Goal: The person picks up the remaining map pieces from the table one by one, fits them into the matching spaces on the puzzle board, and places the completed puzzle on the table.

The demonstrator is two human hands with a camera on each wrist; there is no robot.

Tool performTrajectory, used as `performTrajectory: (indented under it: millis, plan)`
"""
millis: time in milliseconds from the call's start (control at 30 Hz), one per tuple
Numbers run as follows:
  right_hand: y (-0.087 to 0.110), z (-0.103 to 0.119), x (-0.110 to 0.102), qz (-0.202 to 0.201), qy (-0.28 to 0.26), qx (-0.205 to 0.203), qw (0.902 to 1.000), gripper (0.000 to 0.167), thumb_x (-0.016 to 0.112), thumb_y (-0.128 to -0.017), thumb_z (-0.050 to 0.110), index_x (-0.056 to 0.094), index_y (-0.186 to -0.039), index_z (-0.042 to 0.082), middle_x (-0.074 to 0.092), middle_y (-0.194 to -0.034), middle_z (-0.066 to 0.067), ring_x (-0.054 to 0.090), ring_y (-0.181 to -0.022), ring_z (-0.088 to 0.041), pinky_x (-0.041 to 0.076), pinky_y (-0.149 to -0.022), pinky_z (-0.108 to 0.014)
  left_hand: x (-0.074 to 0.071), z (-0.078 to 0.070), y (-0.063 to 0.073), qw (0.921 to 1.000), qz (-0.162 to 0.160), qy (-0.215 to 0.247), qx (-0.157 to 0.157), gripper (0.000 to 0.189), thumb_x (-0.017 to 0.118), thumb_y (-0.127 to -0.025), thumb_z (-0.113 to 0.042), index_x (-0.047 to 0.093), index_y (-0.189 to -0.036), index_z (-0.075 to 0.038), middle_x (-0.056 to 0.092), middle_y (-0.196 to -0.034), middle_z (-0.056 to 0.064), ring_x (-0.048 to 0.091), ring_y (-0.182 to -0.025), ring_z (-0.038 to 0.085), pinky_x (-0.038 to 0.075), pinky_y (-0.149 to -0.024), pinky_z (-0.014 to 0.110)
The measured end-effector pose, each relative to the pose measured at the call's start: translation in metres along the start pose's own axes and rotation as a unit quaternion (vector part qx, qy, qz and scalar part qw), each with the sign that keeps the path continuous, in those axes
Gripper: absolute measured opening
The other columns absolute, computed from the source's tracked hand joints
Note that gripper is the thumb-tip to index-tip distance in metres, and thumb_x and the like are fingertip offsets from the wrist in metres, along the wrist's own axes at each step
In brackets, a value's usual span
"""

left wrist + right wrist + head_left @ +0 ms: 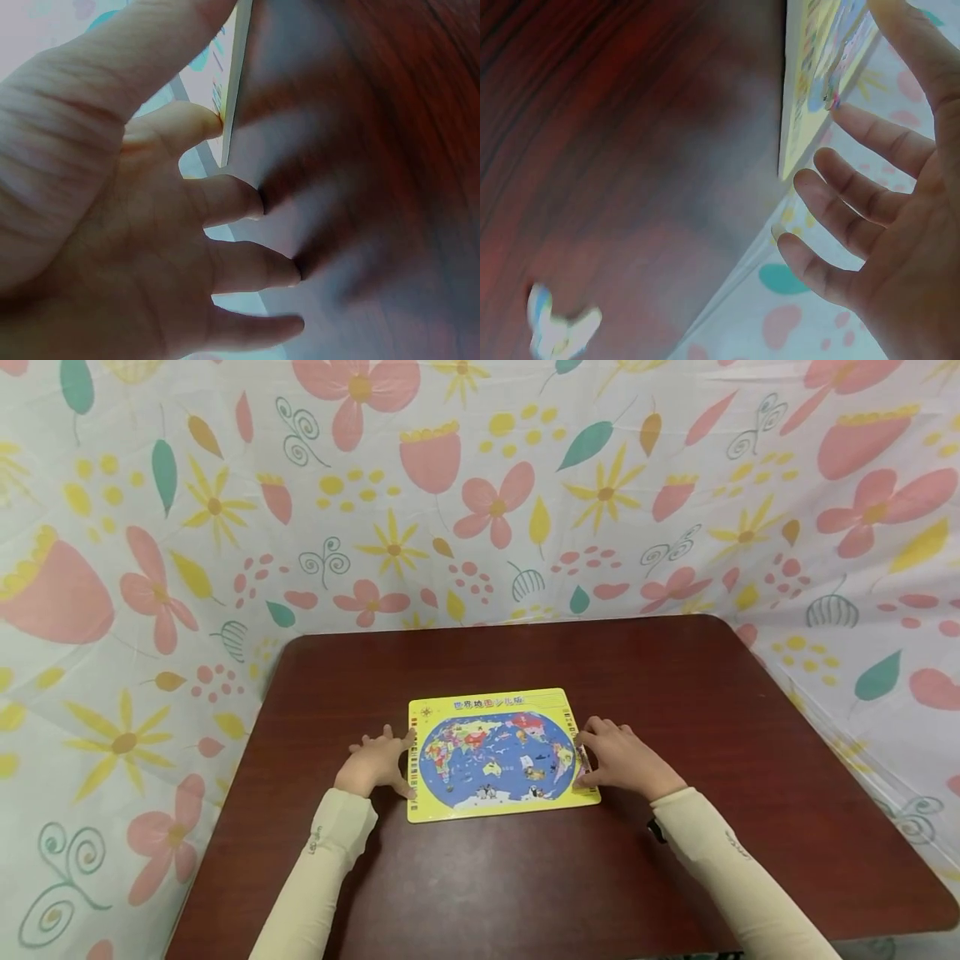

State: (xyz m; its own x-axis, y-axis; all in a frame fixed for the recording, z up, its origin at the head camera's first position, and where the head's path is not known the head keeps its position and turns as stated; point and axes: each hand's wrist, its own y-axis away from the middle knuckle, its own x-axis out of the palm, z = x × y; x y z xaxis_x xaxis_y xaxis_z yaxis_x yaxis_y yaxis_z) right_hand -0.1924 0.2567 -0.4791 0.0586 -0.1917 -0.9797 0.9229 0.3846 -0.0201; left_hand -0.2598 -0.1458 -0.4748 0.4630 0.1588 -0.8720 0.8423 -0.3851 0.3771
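Observation:
A yellow-bordered world map puzzle board (491, 810) lies on the dark red-brown table, its blue oval map facing up. At its left side is my left hand (378, 762), thumb and index finger at the edge. The other fingers spread outward, as the left wrist view shows. My right hand (622, 758) is over the right border, where thumb and index fingertip pinch a small colourful puzzle piece (838, 71), seen nearly edge-on. The remaining right fingers stand apart and slightly bent.
A blurred loose piece (559, 326), whitish with some blue, lies on the table (480, 893) in the right wrist view. Flower-patterned cloth (495, 552) hangs behind the table and along both sides. Pale sleeves cover both forearms.

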Motion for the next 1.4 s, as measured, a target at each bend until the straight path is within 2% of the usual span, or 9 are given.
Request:
performTrajectory:
  millis: [233,500,700,1067,1400]
  plan:
    - [-0.011,0.011,0.003,0.018,-0.002,-0.002,0.9998,0.065,0.094,-0.067,0.046,0.072,-0.112,0.005,0.054,-0.101,-0.005,0.05,-0.089,-0.021,0.04,-0.078,-0.044,0.002,-0.003,-0.002,0.9998,0.0,-0.017,0.009,0.112,0.093,-0.073,-0.037,0.03,-0.161,-0.009,0.019,-0.158,0.038,0.024,-0.133,0.071,0.024,-0.105,0.077]
    - [-0.022,0.018,0.007,0.028,0.011,-0.006,0.9995,0.065,0.093,-0.066,0.049,0.073,-0.113,0.009,0.057,-0.107,-0.007,0.052,-0.095,-0.024,0.043,-0.081,-0.046,0.004,-0.004,-0.001,0.9999,-0.002,-0.014,0.006,0.111,0.093,-0.073,-0.037,0.03,-0.161,-0.01,0.02,-0.158,0.037,0.024,-0.134,0.07,0.022,-0.105,0.078]
    - [-0.023,0.021,0.01,0.041,0.011,-0.013,0.999,0.065,0.093,-0.068,0.048,0.072,-0.113,0.007,0.058,-0.108,-0.009,0.052,-0.096,-0.025,0.044,-0.081,-0.046,0.003,-0.006,0.003,0.9998,0.002,-0.017,0.003,0.112,0.093,-0.072,-0.038,0.031,-0.161,-0.01,0.02,-0.158,0.037,0.025,-0.134,0.07,0.023,-0.105,0.078]
    - [-0.027,0.022,0.01,0.054,0.008,-0.011,0.9985,0.064,0.093,-0.068,0.048,0.072,-0.113,0.007,0.057,-0.103,-0.006,0.05,-0.091,-0.022,0.043,-0.077,-0.043,0.0,-0.003,0.0,0.9998,-0.001,-0.016,0.006,0.111,0.092,-0.073,-0.038,0.03,-0.161,-0.012,0.018,-0.159,0.035,0.023,-0.135,0.069,0.022,-0.105,0.078]
    - [-0.028,0.021,0.006,0.051,-0.003,-0.003,0.9987,0.063,0.094,-0.068,0.043,0.073,-0.116,0.007,0.06,-0.107,-0.008,0.053,-0.095,-0.025,0.045,-0.083,-0.049,-0.002,-0.001,0.0,0.9999,0.0,-0.011,-0.001,0.111,0.092,-0.073,-0.038,0.029,-0.161,-0.012,0.016,-0.16,0.035,0.021,-0.136,0.069,0.019,-0.106,0.078]
